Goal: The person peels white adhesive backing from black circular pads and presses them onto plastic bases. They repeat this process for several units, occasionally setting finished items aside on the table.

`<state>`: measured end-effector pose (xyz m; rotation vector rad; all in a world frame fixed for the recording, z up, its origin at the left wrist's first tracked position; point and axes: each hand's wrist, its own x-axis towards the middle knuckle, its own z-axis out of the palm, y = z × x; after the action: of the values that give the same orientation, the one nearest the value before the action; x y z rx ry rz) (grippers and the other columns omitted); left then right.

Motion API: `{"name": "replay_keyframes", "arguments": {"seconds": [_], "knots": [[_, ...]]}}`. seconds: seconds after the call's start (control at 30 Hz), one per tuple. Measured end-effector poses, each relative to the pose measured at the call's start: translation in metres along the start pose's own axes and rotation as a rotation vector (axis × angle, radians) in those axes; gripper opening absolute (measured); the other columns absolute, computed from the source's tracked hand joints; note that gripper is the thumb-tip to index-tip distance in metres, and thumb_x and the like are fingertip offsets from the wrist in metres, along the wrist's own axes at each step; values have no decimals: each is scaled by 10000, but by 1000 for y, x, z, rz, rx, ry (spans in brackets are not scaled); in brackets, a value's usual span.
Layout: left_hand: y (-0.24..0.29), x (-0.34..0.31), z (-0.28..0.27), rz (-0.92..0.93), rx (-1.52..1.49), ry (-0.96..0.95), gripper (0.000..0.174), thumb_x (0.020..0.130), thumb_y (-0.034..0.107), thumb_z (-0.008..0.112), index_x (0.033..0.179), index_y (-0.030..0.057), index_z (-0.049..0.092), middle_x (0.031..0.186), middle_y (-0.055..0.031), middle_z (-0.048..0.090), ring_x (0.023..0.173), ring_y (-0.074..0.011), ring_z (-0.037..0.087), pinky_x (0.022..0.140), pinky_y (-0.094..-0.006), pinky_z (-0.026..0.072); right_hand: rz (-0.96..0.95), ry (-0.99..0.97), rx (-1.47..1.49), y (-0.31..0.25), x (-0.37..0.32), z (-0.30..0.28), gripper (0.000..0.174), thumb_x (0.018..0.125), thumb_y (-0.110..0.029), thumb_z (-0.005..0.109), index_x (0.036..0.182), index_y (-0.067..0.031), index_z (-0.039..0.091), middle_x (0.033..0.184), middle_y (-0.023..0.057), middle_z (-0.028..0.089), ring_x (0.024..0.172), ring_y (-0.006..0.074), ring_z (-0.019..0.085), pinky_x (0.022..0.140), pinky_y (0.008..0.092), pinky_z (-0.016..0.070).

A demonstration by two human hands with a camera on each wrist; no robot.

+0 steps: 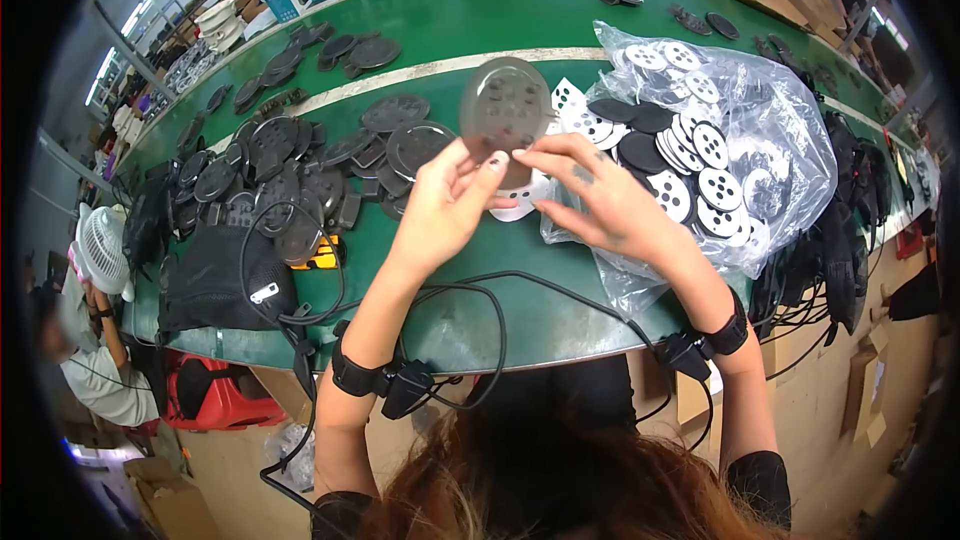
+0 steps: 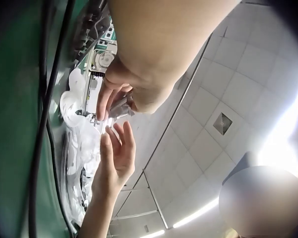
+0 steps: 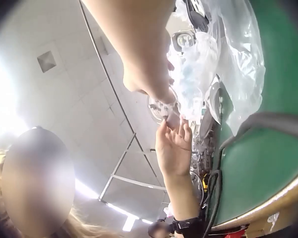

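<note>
My left hand (image 1: 445, 205) pinches the lower edge of a dark grey oval plastic piece (image 1: 507, 100) with small raised bumps, held up over the table. In the right wrist view the same oval piece (image 3: 161, 106) rises from the fingertips of the left hand (image 3: 174, 151). My right hand (image 1: 610, 195) is beside its lower right edge, fingers loosely bent and fingertips right at the rim. The left wrist view shows that right hand (image 2: 116, 158) with its fingers apart. Just below the oval piece, partly hidden by the hands, lies a white disc with dark holes (image 1: 520, 202).
A clear plastic bag (image 1: 790, 160) with several white and black discs (image 1: 718, 188) lies at right. Dark round parts (image 1: 275, 145) are piled at left, by a black mesh pouch (image 1: 225, 280) and a yellow object (image 1: 322, 254). Black cables (image 1: 500, 275) cross the green table's front.
</note>
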<state>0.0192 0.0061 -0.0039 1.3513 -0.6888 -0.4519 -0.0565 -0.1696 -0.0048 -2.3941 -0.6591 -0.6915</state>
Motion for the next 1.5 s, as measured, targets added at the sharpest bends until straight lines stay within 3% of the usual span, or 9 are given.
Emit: {"name": "replay_keyframes", "arguments": {"seconds": [0.23, 0.33, 0.47, 0.67, 0.93, 1.07, 1.2, 1.27, 1.5], "knots": [[14, 0, -18, -117, -53, 91, 348, 951, 216, 361, 1266, 73, 322, 1090, -154, 539, 886, -239, 611, 681, -321, 540, 623, 129, -44, 34, -13, -44, 207, 755, -174, 628, 778, 30, 607, 678, 136, 603, 609, 239, 596, 579, 313, 457], [15, 0, -18, -114, -82, 60, 371, 955, 234, 357, 1291, 87, 294, 1116, -168, 520, 862, -233, 615, 700, -317, 537, 635, -199, -143, 41, -24, -45, 215, 748, -184, 652, 826, 13, 613, 620, 67, 569, 549, 159, 534, 529, 251, 415], [8, 2, -23, -128, -275, 45, 369, 940, 206, 387, 1253, 16, 349, 1146, -176, 503, 955, -237, 577, 797, -323, 503, 312, -176, -283, 52, -41, -32, 342, 649, -259, 732, 832, -12, 582, 689, 100, 533, 665, 258, 527, 601, 329, 413], [13, 2, -32, -134, -926, 10, 374, 827, 110, 426, 1078, -161, 485, 1190, -207, 488, 1034, -241, 509, 931, -359, 411, 473, -206, -126, 43, -30, -37, 319, 670, -210, 719, 796, -5, 509, 689, 114, 539, 670, 279, 535, 609, 337, 406], [12, -1, -24, -147, -493, 54, 455, 830, -20, 478, 1270, 0, 366, 1122, -137, 509, 994, -191, 533, 885, -325, 438, 474, 43, -134, 45, -23, -43, 223, 778, -171, 617, 908, 9, 588, 715, 208, 573, 676, 369, 557, 588, 389, 426], [16, -3, -37, -130, -589, 148, 411, 822, -19, 453, 1229, 3, 401, 1043, -114, 521, 989, -190, 529, 871, -316, 442, 258, 256, -266, 58, -25, -39, 203, 813, -184, 584, 851, 11, 627, 614, 134, 585, 541, 322, 525, 569, 355, 438], [20, 2, -51, -150, -466, 429, 342, 822, 111, 456, 1144, 8, 507, 880, -62, 579, 829, -119, 545, 743, -244, 445, 690, 298, 120, 36, -10, -47, 240, 834, -204, 574, 822, 32, 619, 588, 37, 550, 466, 127, 491, 478, 280, 410], [20, 4, -67, -228, 407, 0, 313, 813, 137, 482, 1066, -24, 572, 734, -62, 608, 752, -114, 553, 716, -219, 427, 733, 267, 308, 20, 3, -45, 251, 838, -208, 573, 846, 41, 604, 595, 27, 537, 462, 63, 482, 439, 235, 407], [-11, 8, -37, -481, 328, -148, 456, 849, 169, 476, 1248, -42, 411, 729, -90, 643, 592, -67, 563, 554, -200, 446, 486, -1, 362, 19, 32, -16, 324, 839, -153, 566, 1066, 76, 532, 792, 107, 622, 691, 135, 622, 610, 239, 495]]}}
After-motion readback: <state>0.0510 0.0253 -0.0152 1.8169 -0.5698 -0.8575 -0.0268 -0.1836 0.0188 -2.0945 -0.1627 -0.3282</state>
